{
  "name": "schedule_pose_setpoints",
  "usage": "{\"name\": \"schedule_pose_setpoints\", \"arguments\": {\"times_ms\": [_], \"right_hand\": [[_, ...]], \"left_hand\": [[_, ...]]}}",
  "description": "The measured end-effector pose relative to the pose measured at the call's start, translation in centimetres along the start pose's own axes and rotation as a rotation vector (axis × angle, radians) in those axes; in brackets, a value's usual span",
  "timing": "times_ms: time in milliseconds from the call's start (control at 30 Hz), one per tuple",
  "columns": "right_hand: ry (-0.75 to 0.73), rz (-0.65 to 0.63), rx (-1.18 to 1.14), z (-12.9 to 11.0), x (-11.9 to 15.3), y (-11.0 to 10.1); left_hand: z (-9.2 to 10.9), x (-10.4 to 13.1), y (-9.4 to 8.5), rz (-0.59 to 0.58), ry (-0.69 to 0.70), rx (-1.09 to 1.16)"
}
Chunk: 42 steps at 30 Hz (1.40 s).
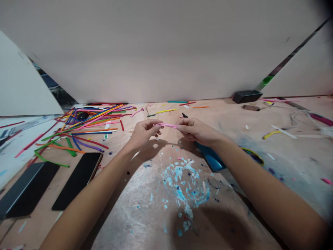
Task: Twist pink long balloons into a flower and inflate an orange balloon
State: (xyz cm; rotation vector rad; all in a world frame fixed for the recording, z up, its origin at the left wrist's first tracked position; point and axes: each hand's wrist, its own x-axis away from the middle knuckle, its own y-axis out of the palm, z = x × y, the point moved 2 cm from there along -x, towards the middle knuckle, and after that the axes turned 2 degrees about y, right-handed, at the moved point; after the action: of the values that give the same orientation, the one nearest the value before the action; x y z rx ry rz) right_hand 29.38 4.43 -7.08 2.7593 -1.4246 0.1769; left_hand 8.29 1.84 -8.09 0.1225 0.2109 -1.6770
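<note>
A thin, soft-looking pink strip (168,125) is stretched between my two hands above the table. My left hand (147,130) pinches its left end between thumb and fingers. At the other end, my right hand (194,130) is closed on it, fingertips together. Beneath my right hand and forearm lies a blue object (212,158), partly covered; a black pointed tip (184,115) shows just beyond the fingers. Whether tip and blue object belong together I cannot tell. Light-blue paint flakes (187,180) mark the tabletop below my hands.
Many coloured strips (99,118) lie heaped at the left. Closer to me are a black phone (79,178) and a dark box-shaped object (28,189). A small black box (247,96) sits by the pale upright board (156,52) at the back. Yellow-rimmed scissor-like handles (253,156) lie right.
</note>
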Motion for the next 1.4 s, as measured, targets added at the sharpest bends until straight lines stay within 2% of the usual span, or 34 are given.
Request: {"name": "schedule_pose_setpoints", "arguments": {"times_ms": [100, 200, 333, 500, 567, 633, 700, 767, 833, 900, 967, 1067, 1167, 1200, 1267, 1333, 1367, 1400], "right_hand": [[-0.007, 0.014, 0.112, -0.1, 0.0, -0.2], [-0.036, 0.104, 0.264, -0.1, 0.0, -0.6], [-0.093, 0.214, 0.362, 0.0, -0.1, -1.1], [-0.121, 0.192, 0.459, 0.0, -0.2, -2.0], [-0.133, 0.278, 0.45, -0.2, -0.3, -3.1], [-0.173, 0.5, 0.357, -0.4, -0.3, -5.0], [-0.22, 0.772, 0.304, -0.4, 0.1, -7.2], [-0.216, 0.919, 0.475, -0.2, 0.5, -9.0], [-0.167, 0.964, 0.737, 0.0, 0.8, -10.0], [-0.135, 0.961, 0.917, 0.4, 0.8, -10.2], [-0.124, 0.908, 0.991, 0.8, 0.6, -9.9], [-0.036, 0.694, 1.046, 1.6, 0.0, -8.9], [0.094, 0.484, 1.056, 2.2, -0.4, -8.1], [0.109, 0.458, 1.05, 2.2, -0.4, -8.0], [0.063, 0.491, 1.026, 1.9, -0.3, -7.7], [-0.041, 0.535, 0.932, 1.2, -0.1, -6.9], [-0.089, 0.525, 0.85, 0.7, 0.1, -6.2], [-0.125, 0.475, 0.744, 0.2, 0.2, -5.2]], "left_hand": [[0.0, 0.0, 0.0, 0.083, 0.016, -0.059], [-0.1, 0.1, 0.2, 0.149, 0.017, -0.127], [0.2, 0.2, 0.2, 0.145, 0.043, -0.151], [0.2, 0.3, 0.1, 0.164, 0.018, -0.178], [-0.3, 0.2, -0.2, 0.199, 0.029, -0.221], [-1.1, 0.1, -1.2, 0.219, 0.062, -0.334], [-2.4, -0.1, -3.1, 0.21, 0.08, -0.53], [-3.7, -0.3, -5.9, 0.274, 0.026, -0.754], [-4.7, -0.4, -9.0, 0.329, -0.018, -1.011], [-5.2, -0.2, -11.8, 0.408, -0.109, -1.151], [-5.4, 0.1, -13.8, 0.435, -0.185, -1.156], [-5.5, 0.7, -15.4, 0.468, -0.176, -1.096], [-5.2, 0.9, -16.0, 0.538, -0.102, -1.023], [-4.9, 0.8, -16.0, 0.559, -0.075, -1.007], [-3.6, 0.5, -15.4, 0.601, -0.014, -0.984], [-1.4, 0.1, -13.6, 0.632, 0.066, -0.919], [0.1, 0.0, -12.3, 0.63, 0.135, -0.755], [1.6, 0.0, -10.6, 0.569, 0.169, -0.572]]}}
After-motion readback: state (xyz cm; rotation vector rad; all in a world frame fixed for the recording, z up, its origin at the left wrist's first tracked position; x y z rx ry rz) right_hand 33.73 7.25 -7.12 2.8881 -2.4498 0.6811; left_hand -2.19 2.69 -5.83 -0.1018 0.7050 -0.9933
